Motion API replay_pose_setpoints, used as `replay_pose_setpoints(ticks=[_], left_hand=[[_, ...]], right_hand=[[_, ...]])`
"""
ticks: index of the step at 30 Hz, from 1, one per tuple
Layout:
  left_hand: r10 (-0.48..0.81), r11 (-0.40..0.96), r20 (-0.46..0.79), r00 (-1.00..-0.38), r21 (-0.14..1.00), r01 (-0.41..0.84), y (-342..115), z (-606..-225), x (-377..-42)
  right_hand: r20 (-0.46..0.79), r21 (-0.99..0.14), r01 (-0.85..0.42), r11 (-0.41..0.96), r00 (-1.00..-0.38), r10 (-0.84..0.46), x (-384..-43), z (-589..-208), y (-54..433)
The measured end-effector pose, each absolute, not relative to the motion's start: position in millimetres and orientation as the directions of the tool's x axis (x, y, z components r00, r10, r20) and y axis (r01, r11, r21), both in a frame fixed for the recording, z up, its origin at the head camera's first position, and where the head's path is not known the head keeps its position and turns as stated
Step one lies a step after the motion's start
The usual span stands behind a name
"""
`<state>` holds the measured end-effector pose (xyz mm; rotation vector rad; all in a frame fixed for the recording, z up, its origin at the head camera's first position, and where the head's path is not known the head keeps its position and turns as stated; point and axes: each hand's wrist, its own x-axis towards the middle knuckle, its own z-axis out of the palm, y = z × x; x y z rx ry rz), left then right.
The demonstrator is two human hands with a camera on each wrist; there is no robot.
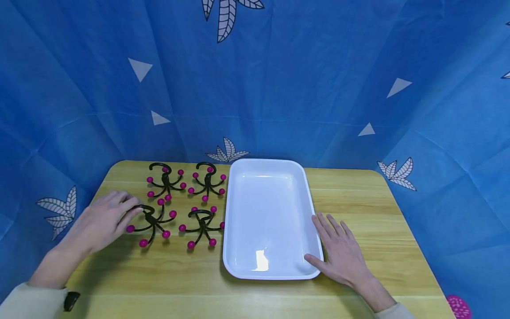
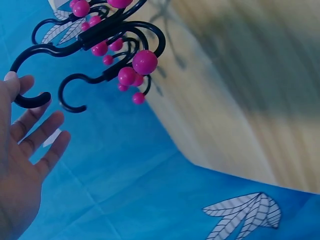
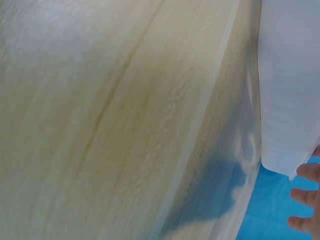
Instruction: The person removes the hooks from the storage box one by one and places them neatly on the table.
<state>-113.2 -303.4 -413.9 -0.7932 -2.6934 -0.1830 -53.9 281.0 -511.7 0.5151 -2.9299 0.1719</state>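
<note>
Thumb and index finger of my left hand [image 1: 99, 219] pinch the curved end of a black hanging hook [image 1: 151, 220] whose thin arms end in pink balls. The left wrist view shows that hook [image 2: 65, 47] close up, with the hand's other fingers [image 2: 42, 132] spread apart. Three more such hooks stand near it: one behind [image 1: 165, 179], one at back right [image 1: 208, 180] and one beside it [image 1: 202, 225]. My right hand [image 1: 340, 250] lies with straight fingers at the right rim of a white rectangular tray [image 1: 235, 212], holding nothing.
The tray's inside is bare, and it stands mid-table just right of the hooks. Under everything is a light wooden table [image 1: 358, 195] with rounded back corners. A blue patterned cloth [image 1: 279, 88] hangs behind and at both sides.
</note>
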Motion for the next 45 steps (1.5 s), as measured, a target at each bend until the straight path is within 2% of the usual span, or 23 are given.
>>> replay_pose_setpoints(ticks=[13, 29, 33, 39, 45], left_hand=[[0.492, 0.854, 0.272, -0.827, 0.035, 0.519, -305.0, -431.7, -110.3], [0.495, 0.847, 0.316, -0.809, 0.031, 0.53, -304.8, -437.0, -109.7], [0.465, 0.864, 0.282, -0.839, 0.063, 0.499, -304.8, -436.0, -109.5], [0.379, 0.904, 0.162, -0.911, 0.149, 0.402, -302.1, -431.8, -106.7], [0.324, 0.917, 0.205, -0.923, 0.172, 0.36, -294.6, -430.0, -100.4]], right_hand=[[0.179, -0.088, -0.348, 0.933, -0.927, -0.329, -53.6, -512.1, 281.3], [0.183, -0.095, -0.348, 0.933, -0.927, -0.327, -53.6, -512.5, 280.4], [0.181, -0.087, -0.348, 0.933, -0.927, -0.329, -53.9, -512.1, 280.6], [0.188, -0.066, -0.358, 0.931, -0.921, -0.341, -54.9, -510.5, 281.4], [0.209, -0.033, -0.382, 0.924, -0.906, -0.367, -58.0, -506.3, 282.7]])
